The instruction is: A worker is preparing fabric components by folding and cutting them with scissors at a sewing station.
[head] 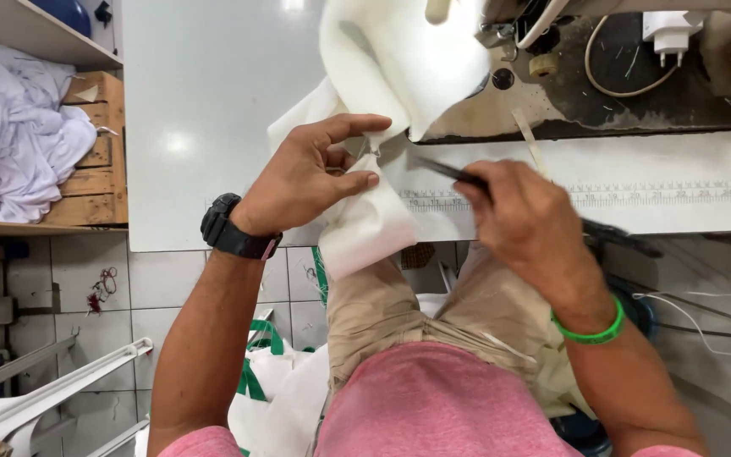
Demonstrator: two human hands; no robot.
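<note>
Now left fingers (357, 156) pinch white fabric (374, 224); right fingers (488, 190) grip dark scissors (454, 173).

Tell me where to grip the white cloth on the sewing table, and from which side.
Grip the white cloth at its narrow folded edge near the table's front, probably coming from the left. There it bunches into a thin ridge, and the left hand already pinches it between thumb and fingers. The right hand holds a dark thin tool on the other side.
</note>
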